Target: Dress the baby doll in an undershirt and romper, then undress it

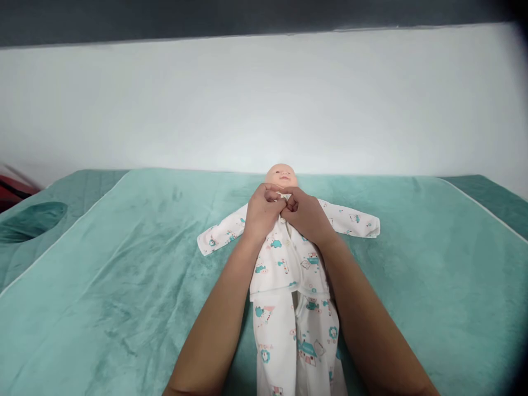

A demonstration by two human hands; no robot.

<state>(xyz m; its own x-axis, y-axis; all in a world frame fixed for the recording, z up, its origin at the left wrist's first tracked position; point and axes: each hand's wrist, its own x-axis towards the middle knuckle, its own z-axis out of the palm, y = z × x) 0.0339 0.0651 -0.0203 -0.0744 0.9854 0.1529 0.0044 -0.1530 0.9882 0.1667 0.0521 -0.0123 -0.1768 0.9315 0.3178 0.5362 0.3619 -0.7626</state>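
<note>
And there at the collar your left hand (pixel 259 215) and right hand (pixel 308 215) pinch the shirt (pixel 274 269), the doll (pixel 281 172) lying head-far on the green cover (pixel 157 275), where loose, gaping front edges could slip out of line.

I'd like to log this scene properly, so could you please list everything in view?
Bald plastic doll head: one, pink-beige, above the hands
Long-sleeved printed cloth top: one, white, below the head, sleeves spread
Printed cloth trousers: one pair, white, below the top
Plush cover: one, green, under the clothes
Smooth wall: one, white, behind the cover
Horizontal band: one, dark grey, top edge
Unclear object: one, red and black, far left
Right hand: one, brown, fingers at the collar
Left hand: one, brown, fingers at the collar
</note>
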